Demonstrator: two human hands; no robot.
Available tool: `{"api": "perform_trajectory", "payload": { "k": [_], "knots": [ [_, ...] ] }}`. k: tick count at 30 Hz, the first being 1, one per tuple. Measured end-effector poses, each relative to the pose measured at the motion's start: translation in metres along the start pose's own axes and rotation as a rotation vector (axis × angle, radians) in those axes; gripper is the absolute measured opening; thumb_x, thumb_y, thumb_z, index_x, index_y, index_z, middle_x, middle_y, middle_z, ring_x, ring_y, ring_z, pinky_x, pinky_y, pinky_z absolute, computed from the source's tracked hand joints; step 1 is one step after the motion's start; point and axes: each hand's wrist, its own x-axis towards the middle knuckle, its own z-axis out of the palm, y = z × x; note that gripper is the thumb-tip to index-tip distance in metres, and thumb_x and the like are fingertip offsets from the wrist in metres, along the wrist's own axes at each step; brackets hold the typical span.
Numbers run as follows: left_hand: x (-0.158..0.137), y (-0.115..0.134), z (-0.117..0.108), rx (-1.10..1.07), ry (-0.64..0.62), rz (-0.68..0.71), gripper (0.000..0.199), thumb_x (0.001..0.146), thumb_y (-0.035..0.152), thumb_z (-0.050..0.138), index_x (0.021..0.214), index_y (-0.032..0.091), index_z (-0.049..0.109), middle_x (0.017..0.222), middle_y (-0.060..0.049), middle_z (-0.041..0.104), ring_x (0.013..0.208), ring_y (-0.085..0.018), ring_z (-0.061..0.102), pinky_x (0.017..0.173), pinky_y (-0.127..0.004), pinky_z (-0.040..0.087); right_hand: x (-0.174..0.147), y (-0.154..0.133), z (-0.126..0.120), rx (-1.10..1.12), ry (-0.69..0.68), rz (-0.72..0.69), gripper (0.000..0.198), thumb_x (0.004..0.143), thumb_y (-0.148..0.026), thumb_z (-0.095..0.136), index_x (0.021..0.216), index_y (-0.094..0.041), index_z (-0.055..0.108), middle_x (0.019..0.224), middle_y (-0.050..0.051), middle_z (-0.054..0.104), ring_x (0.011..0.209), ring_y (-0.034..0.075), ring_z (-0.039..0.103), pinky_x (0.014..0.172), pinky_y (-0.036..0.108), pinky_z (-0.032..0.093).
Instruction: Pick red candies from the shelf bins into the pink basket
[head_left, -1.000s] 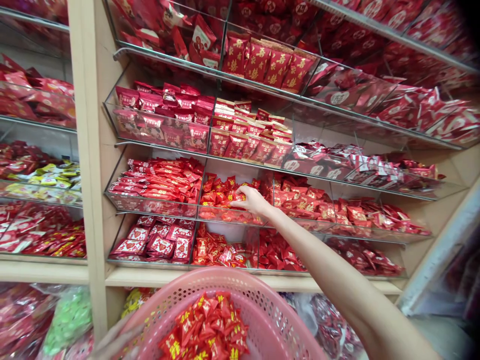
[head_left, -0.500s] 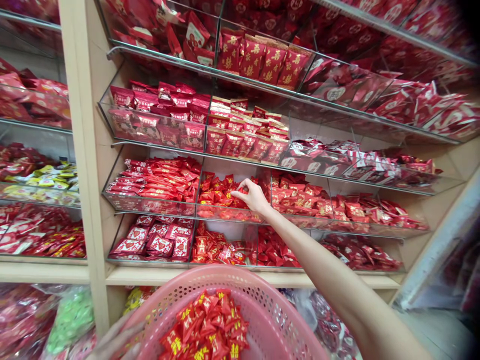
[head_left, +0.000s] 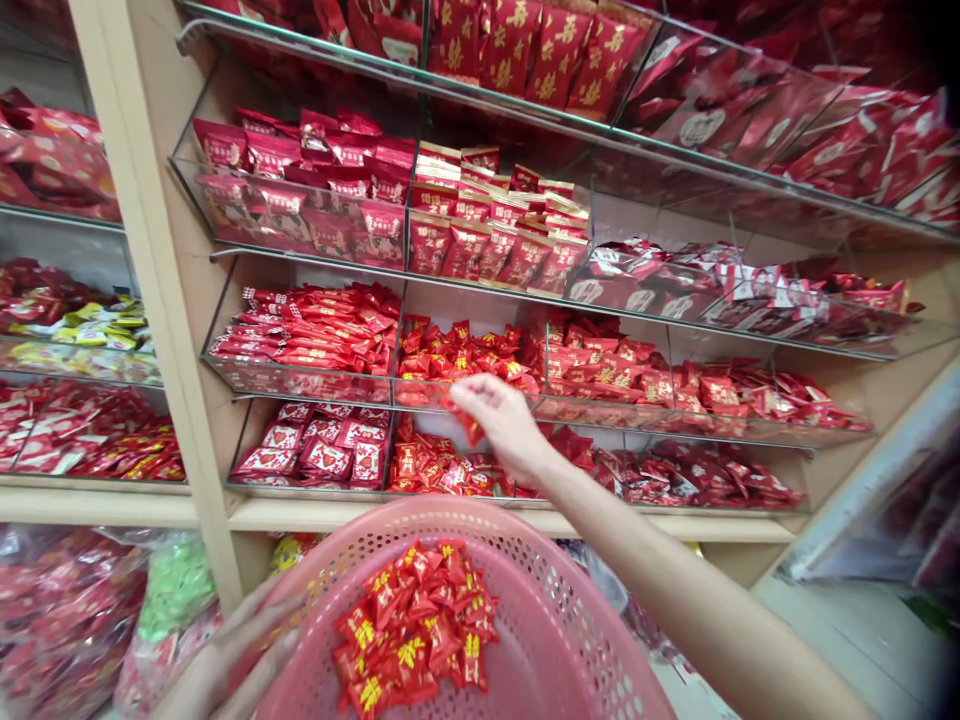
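Note:
My right hand [head_left: 499, 420] pinches a small red wrapped candy [head_left: 471, 425], blurred by motion, in front of the shelf edge and above the far rim of a pink plastic basket [head_left: 555, 600]. Behind it, a clear bin holds loose red candies [head_left: 480, 350] of similar look. My left hand [head_left: 232, 650] lies along the basket's left side, its fingers stretched over the perforated wall. Inside the basket rests a heap of red candies with yellow lettering [head_left: 412, 630].
Glass-fronted shelves of red packets span the view, including gold-trimmed packets [head_left: 495, 220] and white-and-red square packets [head_left: 326, 450]. A wooden post [head_left: 142, 250] divides the shelving at left. Below it lie plastic bags of sweets [head_left: 67, 620].
My right hand has come out of the candy bin, down toward the basket, with a red candy in its fingers. The view has shifted, and more of the basket shows.

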Motion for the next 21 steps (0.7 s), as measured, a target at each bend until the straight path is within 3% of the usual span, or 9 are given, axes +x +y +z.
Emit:
{"api": "perform_trajectory", "payload": {
  "k": [2,4,7,9,11,16,19,21],
  "knots": [
    [0.009,0.010,-0.005,0.044,0.040,0.087,0.029,0.080,0.043,0.048,0.095,0.029,0.067,0.110,-0.001,0.060,0.102,-0.023,0.056,0.078,-0.037,0.047,-0.036,0.014,0.011,0.176,-0.132,0.374,0.036,0.067,-0.050,0.066,0.075,-0.017,0.053,0.059,-0.005,0.050,0.052,0.008,0.048,0.049,0.020,0.037],
    [0.017,0.019,-0.009,0.053,0.045,0.081,0.031,0.080,0.042,0.047,0.096,0.027,0.068,0.109,-0.003,0.059,0.101,-0.024,0.055,0.078,-0.037,0.046,-0.066,0.031,0.014,0.269,-0.204,0.656,0.038,0.066,-0.051,0.067,0.074,-0.016,0.053,0.060,-0.004,0.051,0.052,0.006,0.048,0.051,0.020,0.038],
    [0.021,0.023,-0.011,0.054,0.025,0.050,0.033,0.080,0.044,0.046,0.095,0.026,0.069,0.108,-0.004,0.060,0.101,-0.024,0.055,0.078,-0.036,0.046,-0.095,0.056,0.005,0.254,-0.266,0.835,0.038,0.060,-0.045,0.073,0.080,-0.017,0.057,0.068,-0.003,0.055,0.058,0.006,0.049,0.057,0.020,0.040],
    [0.020,0.022,-0.011,0.049,0.012,0.034,0.033,0.079,0.045,0.046,0.093,0.027,0.069,0.107,-0.004,0.060,0.101,-0.023,0.056,0.079,-0.035,0.045,-0.107,0.071,-0.006,0.134,-0.308,0.814,0.040,0.054,-0.034,0.078,0.085,-0.017,0.059,0.074,-0.002,0.058,0.065,0.009,0.052,0.063,0.023,0.042],
    [0.018,0.020,-0.010,0.036,-0.010,0.013,0.031,0.079,0.044,0.046,0.095,0.028,0.069,0.110,-0.002,0.059,0.103,-0.022,0.055,0.082,-0.036,0.045,-0.116,0.084,-0.019,-0.105,-0.349,0.690,0.045,0.051,-0.024,0.077,0.093,-0.018,0.060,0.086,0.001,0.061,0.079,0.014,0.056,0.072,0.027,0.043],
    [0.016,0.020,-0.010,0.014,-0.040,-0.040,0.035,0.080,0.047,0.045,0.099,0.028,0.067,0.111,-0.002,0.059,0.107,-0.023,0.052,0.084,-0.036,0.044,-0.132,0.092,-0.045,-0.837,-0.600,0.334,0.065,0.064,-0.020,0.067,0.126,-0.018,0.046,0.124,0.012,0.051,0.114,0.026,0.045,0.095,0.037,0.035],
    [0.016,0.022,-0.010,0.000,-0.052,-0.075,0.041,0.078,0.053,0.044,0.098,0.026,0.068,0.110,-0.004,0.059,0.109,-0.023,0.050,0.086,-0.036,0.043,-0.140,0.088,-0.052,-1.076,-0.730,0.199,0.068,0.072,-0.019,0.060,0.135,-0.020,0.032,0.127,0.012,0.049,0.119,0.027,0.041,0.096,0.039,0.033],
    [0.015,0.023,-0.011,0.002,-0.057,-0.110,0.043,0.078,0.054,0.044,0.099,0.025,0.067,0.115,-0.004,0.057,0.112,-0.023,0.048,0.088,-0.036,0.041,-0.145,0.087,-0.053,-1.223,-0.766,0.081,0.060,0.076,-0.018,0.057,0.132,-0.019,0.036,0.119,0.011,0.055,0.115,0.026,0.044,0.096,0.041,0.032]
  ]
}}
